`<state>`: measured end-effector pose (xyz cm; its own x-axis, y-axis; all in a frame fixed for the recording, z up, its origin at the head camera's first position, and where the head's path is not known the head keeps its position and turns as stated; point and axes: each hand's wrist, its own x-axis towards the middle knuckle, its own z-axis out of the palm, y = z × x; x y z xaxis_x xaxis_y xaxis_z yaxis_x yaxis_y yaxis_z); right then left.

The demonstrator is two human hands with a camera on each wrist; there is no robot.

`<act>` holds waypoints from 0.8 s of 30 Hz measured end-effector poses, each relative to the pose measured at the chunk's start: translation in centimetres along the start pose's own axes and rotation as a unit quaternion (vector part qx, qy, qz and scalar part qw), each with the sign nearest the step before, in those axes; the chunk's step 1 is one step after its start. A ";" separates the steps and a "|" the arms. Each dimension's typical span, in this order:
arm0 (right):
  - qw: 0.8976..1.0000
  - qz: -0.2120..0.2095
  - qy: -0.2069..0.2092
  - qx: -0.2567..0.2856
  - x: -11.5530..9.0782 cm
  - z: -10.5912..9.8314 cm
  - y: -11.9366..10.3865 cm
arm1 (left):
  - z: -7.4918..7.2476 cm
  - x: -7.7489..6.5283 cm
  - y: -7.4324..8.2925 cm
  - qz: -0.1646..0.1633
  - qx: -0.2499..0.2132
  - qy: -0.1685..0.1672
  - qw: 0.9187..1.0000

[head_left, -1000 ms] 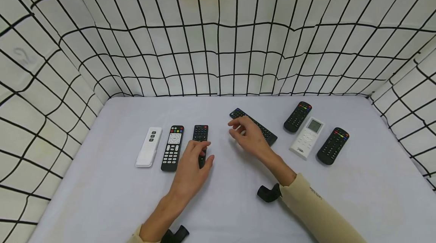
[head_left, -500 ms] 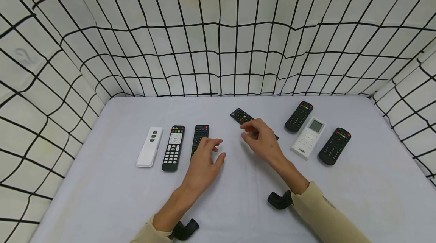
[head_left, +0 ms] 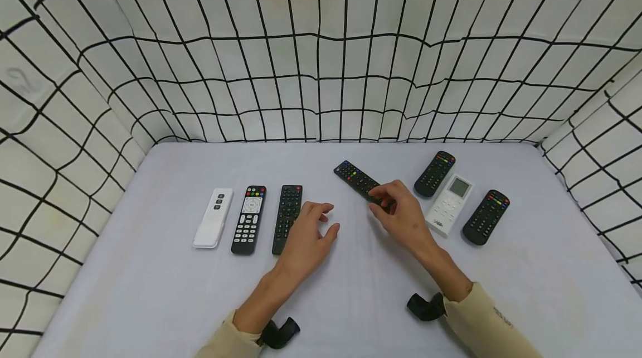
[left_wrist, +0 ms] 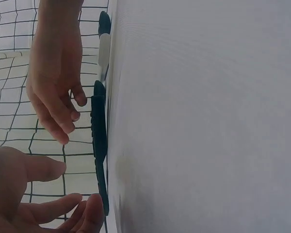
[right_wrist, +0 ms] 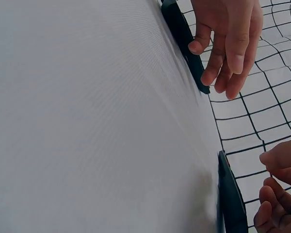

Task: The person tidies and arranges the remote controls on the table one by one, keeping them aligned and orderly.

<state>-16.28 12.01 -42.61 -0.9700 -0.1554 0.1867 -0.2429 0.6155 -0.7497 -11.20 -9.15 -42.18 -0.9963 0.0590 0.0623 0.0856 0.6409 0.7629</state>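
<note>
My left hand [head_left: 307, 238] hovers with relaxed, parted fingers beside a slim black remote control [head_left: 287, 216], its knuckles overlapping that remote's right edge in the head view. My right hand [head_left: 403, 217] is over the near end of another black remote control [head_left: 357, 178], which lies slanted and is partly hidden by it. In the right wrist view a gap shows between the right hand's loosely bent fingers [right_wrist: 276, 201] and the dark remote below. Neither hand holds anything. Up in the left wrist view, the right hand's fingers hang down above the table.
Left of the hands lie a black remote with white buttons [head_left: 248, 219] and a white remote [head_left: 213, 218]. On the right are a white remote with a screen [head_left: 449, 204] and two rounded black remotes [head_left: 434, 174], [head_left: 486, 217]. A black-gridded white wall [head_left: 331, 57] encloses the white table [head_left: 165, 291].
Both hands have drifted right and slightly toward the person, uncovering more of the slim black remote and of the slanted one's far part. The remotes stay in place.
</note>
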 end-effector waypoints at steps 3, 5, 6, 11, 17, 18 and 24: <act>1.000 0.004 0.003 -0.007 -0.3 -0.6 0.4 | 0.2 0.3 0.2 -0.003 -0.003 -0.003 1.000; 1.000 0.008 0.004 -0.014 -0.5 -0.9 0.7 | 0.4 0.5 0.4 -0.008 -0.008 -0.007 1.000; 1.000 0.011 0.005 -0.017 -0.5 -1.1 0.9 | 0.4 0.6 0.4 -0.011 -0.010 -0.009 1.000; 0.999 0.031 0.014 -0.028 -0.7 -1.9 1.4 | 0.8 1.4 0.9 -0.014 -0.016 -0.010 1.000; 0.999 0.042 0.008 -0.031 -0.8 -1.9 1.8 | 0.9 2.2 1.4 -0.028 -0.020 -0.017 0.999; 0.999 0.043 0.008 -0.032 -0.8 -1.9 1.8 | 0.9 2.3 1.4 -0.034 -0.022 -0.020 0.999; 0.998 0.050 0.001 -0.038 -1.1 -1.7 1.9 | 1.3 2.8 1.3 -0.056 -0.012 -0.038 0.998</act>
<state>-15.70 14.67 -43.16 -0.9893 -0.0896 0.1151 -0.1451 0.6851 -0.7139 -13.92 -7.18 -41.85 -0.9962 0.0471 -0.0728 -0.0272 0.6279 0.7779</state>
